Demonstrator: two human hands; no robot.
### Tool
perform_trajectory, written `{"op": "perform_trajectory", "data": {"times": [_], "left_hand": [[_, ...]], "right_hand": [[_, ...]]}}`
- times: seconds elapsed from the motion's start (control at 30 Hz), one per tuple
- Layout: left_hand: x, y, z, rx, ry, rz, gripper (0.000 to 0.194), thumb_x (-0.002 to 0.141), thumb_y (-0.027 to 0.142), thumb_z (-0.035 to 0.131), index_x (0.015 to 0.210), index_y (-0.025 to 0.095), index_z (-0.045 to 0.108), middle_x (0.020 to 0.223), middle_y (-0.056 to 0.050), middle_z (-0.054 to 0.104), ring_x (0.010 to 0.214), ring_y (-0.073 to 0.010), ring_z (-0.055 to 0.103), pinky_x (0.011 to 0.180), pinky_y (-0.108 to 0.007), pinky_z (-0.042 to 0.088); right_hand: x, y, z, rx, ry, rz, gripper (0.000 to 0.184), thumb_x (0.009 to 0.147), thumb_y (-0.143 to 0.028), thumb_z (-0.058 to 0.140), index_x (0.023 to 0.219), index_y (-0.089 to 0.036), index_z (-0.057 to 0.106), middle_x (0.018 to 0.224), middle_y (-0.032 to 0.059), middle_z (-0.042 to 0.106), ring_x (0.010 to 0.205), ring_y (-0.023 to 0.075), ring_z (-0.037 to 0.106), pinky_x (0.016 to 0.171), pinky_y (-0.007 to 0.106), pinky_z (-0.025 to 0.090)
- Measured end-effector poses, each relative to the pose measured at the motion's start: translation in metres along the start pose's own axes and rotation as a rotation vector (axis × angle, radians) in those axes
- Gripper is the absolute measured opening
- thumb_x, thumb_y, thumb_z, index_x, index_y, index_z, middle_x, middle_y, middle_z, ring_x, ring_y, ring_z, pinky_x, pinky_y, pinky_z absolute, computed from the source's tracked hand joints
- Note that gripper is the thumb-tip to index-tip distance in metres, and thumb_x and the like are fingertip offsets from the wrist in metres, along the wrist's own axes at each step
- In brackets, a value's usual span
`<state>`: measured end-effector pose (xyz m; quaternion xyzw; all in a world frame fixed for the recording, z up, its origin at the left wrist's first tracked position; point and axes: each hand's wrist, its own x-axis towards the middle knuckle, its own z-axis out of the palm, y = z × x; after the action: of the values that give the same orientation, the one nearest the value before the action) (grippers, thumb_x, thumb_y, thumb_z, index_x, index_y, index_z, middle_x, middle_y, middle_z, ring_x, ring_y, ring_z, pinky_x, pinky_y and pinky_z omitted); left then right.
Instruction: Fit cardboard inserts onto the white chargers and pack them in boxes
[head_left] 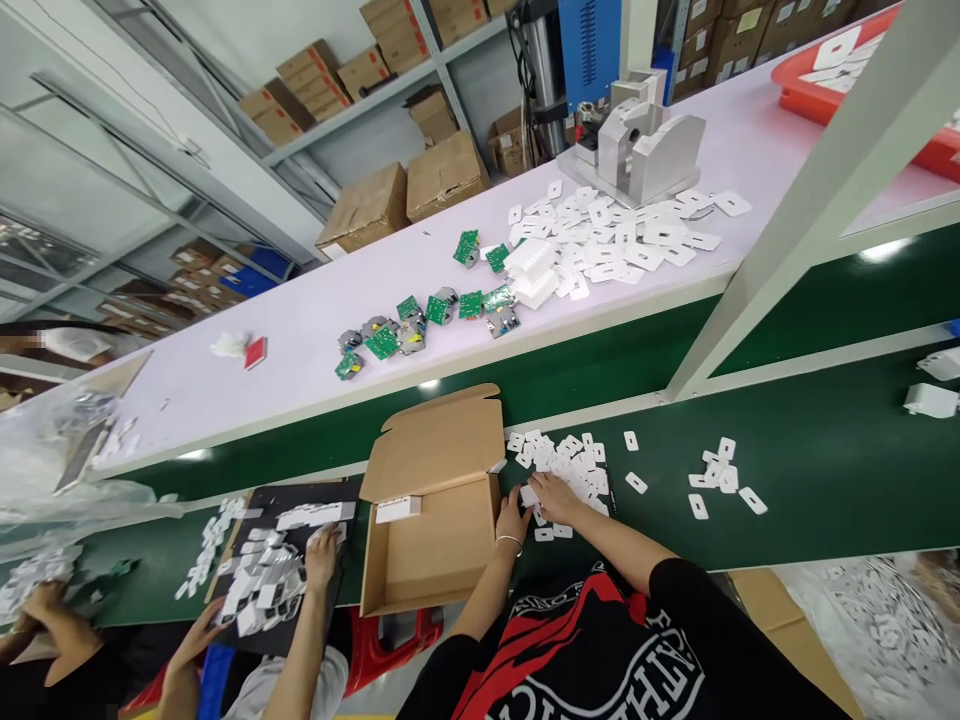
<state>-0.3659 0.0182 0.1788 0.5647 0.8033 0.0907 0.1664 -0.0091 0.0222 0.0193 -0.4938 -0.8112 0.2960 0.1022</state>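
Note:
At the front of the green bench, my left hand [512,522], with a white band at the wrist, is closed on a small white plastic piece [529,496]. My right hand [556,498] is closed at the other side of that piece, its fingertips meeting it over the pile. Around and behind my hands lies a heap of flat white plastic plates [574,462], each with a small slot. An open cardboard box [431,570] stands just left of my left hand, with a short row of white pieces [398,509] inside at its back left.
Loose white plates [726,478] lie to the right. A raised shelf [300,330] carries green circuit boards [383,343], more white plates and a metal fixture [649,145]. A slanted post [802,230] rises at right. Co-workers' hands [322,556] handle white pieces at left.

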Motion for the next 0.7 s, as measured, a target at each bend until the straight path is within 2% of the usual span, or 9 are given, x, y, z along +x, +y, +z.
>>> {"op": "perform_trajectory", "data": {"times": [0.1,0.17,0.27,0.37,0.47,0.5,0.57,0.63,0.7], "left_hand": [[-0.012,0.045,0.068,0.025,-0.144,0.096,0.040,0.101,0.039,0.068,0.135,0.017,0.063,0.135,-0.012,0.065,0.116,-0.0257,0.067,0.097,-0.048,0.060],[-0.021,0.066,0.109,0.036,-0.209,0.117,0.040,0.101,0.039,0.068,0.134,0.017,0.063,0.134,-0.011,0.065,0.114,-0.0253,0.068,0.096,-0.047,0.061],[-0.037,0.078,0.144,0.037,-0.237,0.079,0.038,0.101,0.038,0.068,0.134,0.019,0.063,0.135,-0.011,0.065,0.116,-0.0252,0.067,0.097,-0.045,0.060],[-0.048,0.075,0.150,0.056,-0.191,-0.008,0.039,0.101,0.040,0.067,0.135,0.019,0.063,0.137,-0.012,0.064,0.117,-0.0258,0.067,0.098,-0.048,0.060],[-0.039,0.068,0.140,0.103,-0.104,-0.095,0.045,0.101,0.043,0.066,0.139,0.019,0.061,0.144,-0.014,0.061,0.126,-0.0287,0.063,0.106,-0.053,0.055],[-0.031,0.067,0.136,0.123,-0.073,-0.117,0.046,0.099,0.044,0.067,0.140,0.023,0.061,0.148,-0.012,0.060,0.132,-0.0313,0.060,0.110,-0.056,0.052],[-0.008,0.070,0.131,0.161,-0.020,-0.138,0.050,0.091,0.043,0.073,0.140,0.040,0.062,0.153,-0.002,0.061,0.146,-0.0369,0.050,0.116,-0.062,0.045],[0.019,0.084,0.131,0.206,0.030,-0.139,0.060,0.078,0.039,0.077,0.132,0.060,0.061,0.149,0.014,0.064,0.155,-0.0385,0.039,0.118,-0.065,0.040],[0.041,0.106,0.140,0.254,0.088,-0.121,0.069,0.067,0.037,0.077,0.125,0.069,0.059,0.144,0.023,0.066,0.159,-0.0372,0.032,0.120,-0.066,0.036]], "right_hand": [[0.017,-0.009,0.006,-0.035,-0.062,-0.007,0.038,0.096,-0.033,0.073,0.129,-0.017,0.065,0.134,0.0107,0.065,0.120,0.0282,0.064,0.103,0.051,0.054],[0.023,-0.010,0.009,-0.042,-0.083,-0.008,0.036,0.099,-0.035,0.071,0.129,-0.017,0.066,0.133,0.0102,0.065,0.120,0.0277,0.064,0.103,0.052,0.055],[0.026,-0.007,0.011,-0.030,-0.096,-0.004,0.038,0.098,-0.034,0.072,0.131,-0.017,0.065,0.136,0.0109,0.064,0.123,0.0289,0.063,0.104,0.052,0.054],[0.027,-0.002,0.010,-0.002,-0.093,0.025,0.040,0.098,-0.031,0.071,0.135,-0.017,0.062,0.138,0.0110,0.062,0.127,0.0301,0.060,0.106,0.053,0.053],[0.024,0.002,0.009,0.030,-0.078,0.070,0.043,0.097,-0.022,0.070,0.139,-0.017,0.059,0.140,0.0121,0.061,0.131,0.0311,0.059,0.108,0.054,0.051],[0.022,0.003,0.008,0.043,-0.072,0.083,0.046,0.096,-0.016,0.069,0.140,-0.015,0.058,0.140,0.0135,0.061,0.131,0.0316,0.058,0.108,0.053,0.051],[0.017,0.003,0.007,0.079,-0.055,0.101,0.053,0.091,-0.006,0.067,0.142,-0.013,0.055,0.140,0.0167,0.062,0.132,0.0323,0.058,0.109,0.050,0.051],[0.011,0.001,0.005,0.121,-0.032,0.113,0.058,0.085,0.000,0.066,0.141,-0.012,0.055,0.137,0.0184,0.064,0.130,0.0326,0.060,0.109,0.048,0.051],[0.007,0.000,0.004,0.163,-0.003,0.128,0.060,0.080,0.001,0.067,0.138,-0.012,0.056,0.134,0.0178,0.065,0.127,0.0326,0.062,0.108,0.046,0.052]]}}
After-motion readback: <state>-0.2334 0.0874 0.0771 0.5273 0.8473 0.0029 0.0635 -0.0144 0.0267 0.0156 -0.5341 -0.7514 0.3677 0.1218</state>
